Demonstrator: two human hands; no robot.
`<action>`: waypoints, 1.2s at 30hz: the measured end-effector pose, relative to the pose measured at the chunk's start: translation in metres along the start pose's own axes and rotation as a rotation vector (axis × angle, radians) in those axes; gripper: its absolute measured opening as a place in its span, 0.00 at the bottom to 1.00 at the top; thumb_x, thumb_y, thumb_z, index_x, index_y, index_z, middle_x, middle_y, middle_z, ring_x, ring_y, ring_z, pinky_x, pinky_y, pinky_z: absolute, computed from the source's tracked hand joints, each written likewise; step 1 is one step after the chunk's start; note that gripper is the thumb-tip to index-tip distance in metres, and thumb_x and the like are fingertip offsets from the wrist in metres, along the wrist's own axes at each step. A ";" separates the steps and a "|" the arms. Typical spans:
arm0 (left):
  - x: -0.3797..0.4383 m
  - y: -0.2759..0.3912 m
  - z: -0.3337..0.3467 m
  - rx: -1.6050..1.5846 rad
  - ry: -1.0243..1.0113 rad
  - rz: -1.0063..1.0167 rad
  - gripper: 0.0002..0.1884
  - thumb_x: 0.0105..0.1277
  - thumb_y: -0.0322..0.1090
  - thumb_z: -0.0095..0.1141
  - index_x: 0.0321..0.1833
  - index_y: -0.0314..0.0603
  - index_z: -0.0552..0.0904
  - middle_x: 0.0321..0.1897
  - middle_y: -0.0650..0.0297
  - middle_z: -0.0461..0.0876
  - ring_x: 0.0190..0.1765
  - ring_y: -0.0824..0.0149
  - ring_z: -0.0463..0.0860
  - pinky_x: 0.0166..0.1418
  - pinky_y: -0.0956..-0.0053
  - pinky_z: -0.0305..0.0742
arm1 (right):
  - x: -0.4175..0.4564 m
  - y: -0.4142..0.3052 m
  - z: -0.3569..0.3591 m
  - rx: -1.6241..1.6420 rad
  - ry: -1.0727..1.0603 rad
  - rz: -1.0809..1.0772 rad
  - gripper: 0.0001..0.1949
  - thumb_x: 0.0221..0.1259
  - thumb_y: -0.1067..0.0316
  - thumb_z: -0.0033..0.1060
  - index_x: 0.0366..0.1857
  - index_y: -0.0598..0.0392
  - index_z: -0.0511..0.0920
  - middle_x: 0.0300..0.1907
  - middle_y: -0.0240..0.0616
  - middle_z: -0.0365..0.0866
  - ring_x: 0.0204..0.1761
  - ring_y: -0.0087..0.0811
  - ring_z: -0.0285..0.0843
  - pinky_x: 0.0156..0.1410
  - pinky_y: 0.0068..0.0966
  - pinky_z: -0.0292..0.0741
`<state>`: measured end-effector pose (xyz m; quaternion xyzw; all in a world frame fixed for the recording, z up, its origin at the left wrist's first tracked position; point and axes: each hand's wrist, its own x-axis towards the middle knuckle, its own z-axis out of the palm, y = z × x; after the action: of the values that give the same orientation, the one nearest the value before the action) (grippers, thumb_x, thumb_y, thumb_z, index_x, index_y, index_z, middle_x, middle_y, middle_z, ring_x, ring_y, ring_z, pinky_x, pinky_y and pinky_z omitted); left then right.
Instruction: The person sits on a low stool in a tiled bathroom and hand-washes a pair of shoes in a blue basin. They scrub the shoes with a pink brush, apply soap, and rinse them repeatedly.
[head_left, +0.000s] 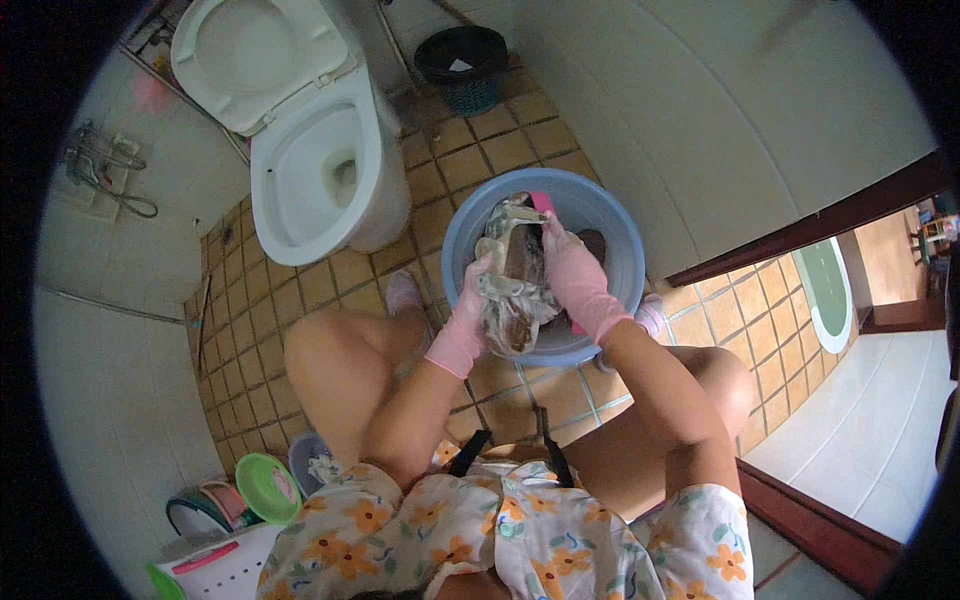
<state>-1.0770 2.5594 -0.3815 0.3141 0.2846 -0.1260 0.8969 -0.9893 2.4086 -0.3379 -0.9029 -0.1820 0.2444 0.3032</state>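
Observation:
In the blue plastic basin (544, 359), a soapy sandal (517, 327) with a brown footbed is coated in white foam and tilts over the near rim. My left hand (466, 309), in a pink rubber glove, grips the sandal's left edge. Also gloved in pink, my right hand (579, 274) reaches over its right side; what its fingers hold is partly hidden. A bright pink object (541, 201) shows just beyond the right fingertips, too covered to identify. Another brown shoe (594, 244) lies in the basin behind my right hand.
A white toilet (315, 180) with its lid raised stands ahead to the left. A dark waste bin (469, 82) sits by the wall. At lower left are a green basin (266, 487) and a grey basin (307, 457). A green mat (825, 292) lies near the doorway.

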 end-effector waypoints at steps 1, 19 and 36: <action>-0.002 0.003 -0.001 0.040 0.056 -0.051 0.37 0.70 0.64 0.46 0.72 0.42 0.73 0.64 0.52 0.80 0.62 0.50 0.82 0.70 0.53 0.75 | -0.012 -0.006 0.011 -0.015 -0.006 -0.043 0.24 0.81 0.62 0.31 0.77 0.52 0.57 0.47 0.62 0.84 0.40 0.57 0.86 0.38 0.50 0.81; 0.005 -0.009 -0.012 -0.174 -0.132 0.016 0.35 0.70 0.64 0.46 0.69 0.44 0.75 0.60 0.52 0.82 0.59 0.51 0.83 0.66 0.52 0.78 | -0.014 -0.012 0.004 0.032 -0.027 0.063 0.31 0.76 0.63 0.42 0.80 0.51 0.49 0.31 0.55 0.85 0.31 0.51 0.88 0.27 0.46 0.80; -0.001 -0.006 -0.002 -0.193 -0.191 0.098 0.36 0.69 0.60 0.50 0.74 0.47 0.70 0.63 0.51 0.80 0.55 0.49 0.85 0.62 0.53 0.82 | -0.014 -0.002 0.005 -0.003 -0.021 0.058 0.27 0.80 0.59 0.34 0.80 0.42 0.51 0.34 0.60 0.85 0.36 0.57 0.87 0.40 0.50 0.82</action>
<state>-1.0808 2.5565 -0.3851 0.2265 0.1930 -0.0835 0.9510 -1.0037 2.4057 -0.3358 -0.9057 -0.1592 0.2625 0.2925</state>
